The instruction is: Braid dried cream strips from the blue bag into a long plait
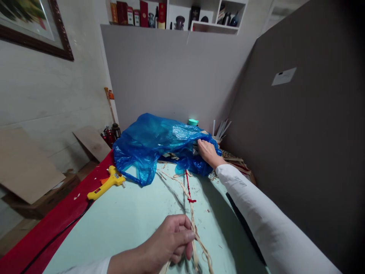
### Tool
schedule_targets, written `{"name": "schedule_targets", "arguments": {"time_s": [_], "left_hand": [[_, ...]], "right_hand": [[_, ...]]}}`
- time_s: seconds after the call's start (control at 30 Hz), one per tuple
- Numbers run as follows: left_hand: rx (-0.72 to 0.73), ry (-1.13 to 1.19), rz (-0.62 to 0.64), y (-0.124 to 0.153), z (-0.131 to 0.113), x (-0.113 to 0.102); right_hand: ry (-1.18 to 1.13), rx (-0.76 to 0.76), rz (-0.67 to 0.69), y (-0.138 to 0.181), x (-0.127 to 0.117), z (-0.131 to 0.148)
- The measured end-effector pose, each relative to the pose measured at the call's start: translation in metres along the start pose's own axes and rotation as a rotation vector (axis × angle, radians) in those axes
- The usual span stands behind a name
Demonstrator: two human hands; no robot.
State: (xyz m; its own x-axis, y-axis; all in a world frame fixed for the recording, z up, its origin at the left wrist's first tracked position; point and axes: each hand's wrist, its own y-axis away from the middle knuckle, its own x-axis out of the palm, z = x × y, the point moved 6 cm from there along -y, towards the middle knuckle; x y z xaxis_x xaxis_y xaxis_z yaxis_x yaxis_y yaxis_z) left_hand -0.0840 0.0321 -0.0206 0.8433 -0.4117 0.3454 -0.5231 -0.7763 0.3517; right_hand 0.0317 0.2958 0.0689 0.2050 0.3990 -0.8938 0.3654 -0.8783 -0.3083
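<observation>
Near the front of the pale green tabletop, my left hand [172, 239] is closed in a pinch on a braided cord [192, 215] of straw-coloured fibre, whose loose strands hang toward me. A red twisted string [188, 184] runs along the cord's far part. Further back, my right hand [207, 151] is closed at the opening of a crumpled blue plastic bag [151, 137], and its fingertips are partly hidden in the folds. Pale strips and scraps show under the bag's edge; most of what is inside stays covered.
A yellow hot glue gun [106, 186] lies on the left, its black cable [61, 233] trailing over the red cloth [37, 238]. Behind the bag are a turquoise container [193, 122] and white sticks [222, 128]. Grey panels [171, 72] stand at the back and right.
</observation>
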Motion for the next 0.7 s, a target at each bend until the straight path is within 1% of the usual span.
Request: {"name": "schedule_targets", "arguments": {"time_s": [0.17, 0.27, 0.37, 0.5, 0.7], "left_hand": [[0.003, 0.008, 0.004, 0.000, 0.002, 0.000], [-0.010, 0.010, -0.007, 0.000, 0.002, 0.000], [-0.003, -0.005, 0.012, -0.002, 0.003, -0.001], [-0.008, -0.063, 0.068, -0.010, 0.008, -0.005], [0.020, -0.089, 0.057, -0.015, 0.014, -0.009]], "right_hand": [[0.021, -0.111, -0.069, -0.002, -0.010, 0.009], [0.032, -0.153, -0.077, -0.004, -0.008, 0.011], [0.042, -0.135, -0.051, -0.009, 0.001, 0.007], [0.052, -0.057, -0.002, -0.015, 0.012, -0.001], [0.048, -0.041, 0.067, -0.019, 0.015, 0.001]]}}
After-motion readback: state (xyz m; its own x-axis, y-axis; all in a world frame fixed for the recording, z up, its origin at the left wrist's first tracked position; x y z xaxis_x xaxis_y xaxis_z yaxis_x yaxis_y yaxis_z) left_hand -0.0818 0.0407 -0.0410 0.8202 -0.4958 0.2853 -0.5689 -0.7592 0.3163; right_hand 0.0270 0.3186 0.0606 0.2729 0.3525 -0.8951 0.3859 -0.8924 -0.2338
